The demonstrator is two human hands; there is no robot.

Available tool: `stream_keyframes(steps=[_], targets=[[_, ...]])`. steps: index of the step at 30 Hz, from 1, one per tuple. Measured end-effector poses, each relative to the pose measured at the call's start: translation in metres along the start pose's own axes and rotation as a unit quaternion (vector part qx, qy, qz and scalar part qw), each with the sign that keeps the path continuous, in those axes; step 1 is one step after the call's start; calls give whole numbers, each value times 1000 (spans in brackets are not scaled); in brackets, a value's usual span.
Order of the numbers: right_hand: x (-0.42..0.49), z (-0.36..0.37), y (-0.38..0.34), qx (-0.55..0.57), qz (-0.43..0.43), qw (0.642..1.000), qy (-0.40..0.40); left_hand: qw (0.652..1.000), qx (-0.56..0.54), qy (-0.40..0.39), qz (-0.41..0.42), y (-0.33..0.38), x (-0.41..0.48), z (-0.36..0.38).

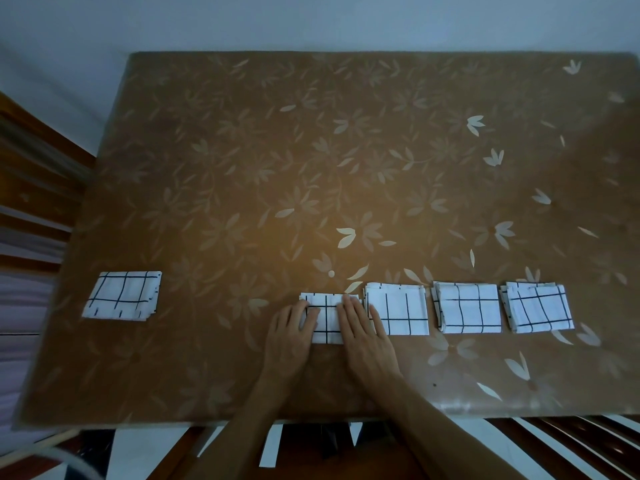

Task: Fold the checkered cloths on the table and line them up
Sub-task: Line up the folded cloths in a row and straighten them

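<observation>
Fingers (349, 310) extended, flat: left hand (291, 332), right hand (363, 329) press folded checkered cloth (327, 317); forearms converge.

Counter (311, 150): brown cover, pale leaf-and-flower print. Wooden chair (31, 174) at its left edge. Slatted wooden seat (571, 441) at near right. Pale wall (311, 19) behind.

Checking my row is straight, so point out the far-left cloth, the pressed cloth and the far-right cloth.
Far-left cloth (122, 295): head view, centre of its top face.
Pressed cloth (327, 318): head view, uncovered middle strip.
Far-right cloth (538, 311): head view, centre of its top face.
</observation>
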State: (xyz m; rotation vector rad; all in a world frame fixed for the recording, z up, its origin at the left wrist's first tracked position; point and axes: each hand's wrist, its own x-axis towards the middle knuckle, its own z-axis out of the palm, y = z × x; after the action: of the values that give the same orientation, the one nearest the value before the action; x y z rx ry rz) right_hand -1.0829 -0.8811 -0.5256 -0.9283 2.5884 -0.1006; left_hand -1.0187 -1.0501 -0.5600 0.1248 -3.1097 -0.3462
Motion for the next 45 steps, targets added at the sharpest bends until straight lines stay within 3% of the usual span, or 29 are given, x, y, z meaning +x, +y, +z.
stream_keyframes(steps=[6,9,12,17,23,25,28,29,32,35,37,40,43,45], targets=[[11,-7,-3,-24,11,999,-22,996,-66,17,-57,0,10,-20],[12,-19,-11,-22,-13,1000,8,980,-112,55,-155,-16,4,-44],[27,-33,-31,-8,-45,999,10,957,-75,108,-258,-59,-12,-68],[64,-55,-90,53,-113,991,-48,895,-30,163,-414,-154,-41,-84],[101,-59,-149,93,-182,975,-81,800,-92,118,-580,-233,-43,-89],[108,-62,-157,101,-187,975,-68,823,-100,93,-552,-238,-38,-90],[116,-71,-158,113,-180,976,-41,934,-126,53,-331,-229,-36,-84],[120,-71,-155,117,-179,976,-33,953,-150,43,-260,-221,-34,-84],[129,-64,-144,74,-197,977,-28,959,-211,29,-186,-180,-26,-93],[124,-52,-132,41,-237,969,-51,936,-252,108,-220,-147,-23,-97],[114,-46,-127,19,-251,966,-59,906,-235,164,-312,-137,-33,-95],[102,-36,-125,-23,-264,963,-56,851,-196,137,-468,-121,-52,-88],[95,-33,-132,-25,-244,968,-53,840,-217,105,-485,-110,-58,-80],[88,-31,-133,-24,-192,980,-38,861,-224,105,-445,-103,-54,-75]])
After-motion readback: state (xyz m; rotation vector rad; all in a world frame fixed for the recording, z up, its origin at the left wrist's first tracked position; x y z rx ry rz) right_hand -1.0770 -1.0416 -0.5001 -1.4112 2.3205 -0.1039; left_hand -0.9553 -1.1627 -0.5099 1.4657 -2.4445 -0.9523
